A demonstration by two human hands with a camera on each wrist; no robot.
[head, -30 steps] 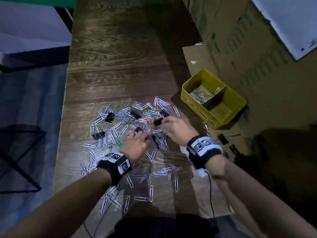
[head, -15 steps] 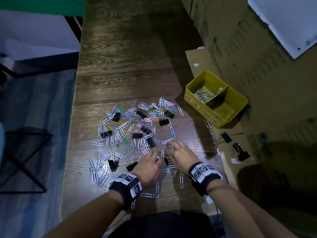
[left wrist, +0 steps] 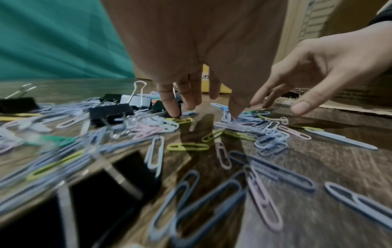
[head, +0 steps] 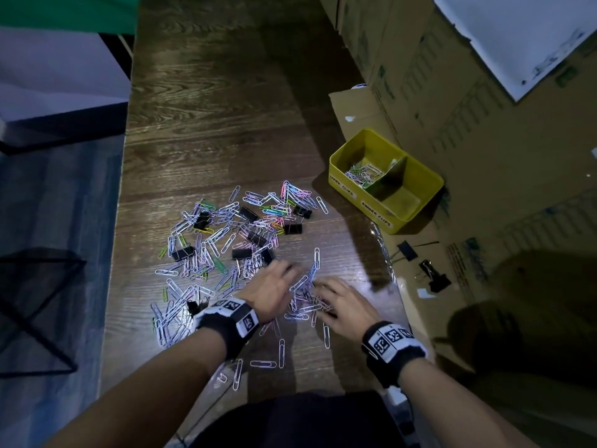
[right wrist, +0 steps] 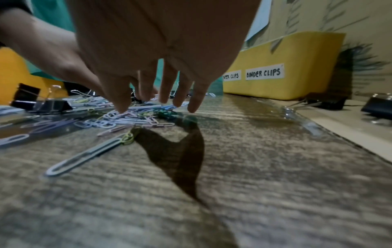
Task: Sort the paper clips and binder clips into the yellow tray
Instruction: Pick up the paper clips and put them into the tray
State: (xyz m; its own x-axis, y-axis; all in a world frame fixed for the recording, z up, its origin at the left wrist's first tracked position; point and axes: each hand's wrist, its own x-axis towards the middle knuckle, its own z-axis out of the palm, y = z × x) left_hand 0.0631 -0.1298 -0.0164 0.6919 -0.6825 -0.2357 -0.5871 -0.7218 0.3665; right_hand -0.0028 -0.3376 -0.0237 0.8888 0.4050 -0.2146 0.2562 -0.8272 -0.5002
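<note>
Many coloured paper clips and several black binder clips lie scattered on the dark wooden table. My left hand and right hand lie side by side at the pile's near edge. Their spread fingers touch a small heap of paper clips between them. In the left wrist view the left fingertips rest among clips by a binder clip. The right fingertips touch the paper clip heap. The yellow tray at right holds paper clips in its far compartment.
Cardboard boxes wall the right side, and the tray stands on flat cardboard. Two more binder clips lie on that cardboard. The table's left edge drops to the floor. Labels on the tray read PAPER CLIPS and BINDER CLIPS.
Both hands have drawn back from the middle of the pile to its near edge, dragging paper clips into a small heap between them.
</note>
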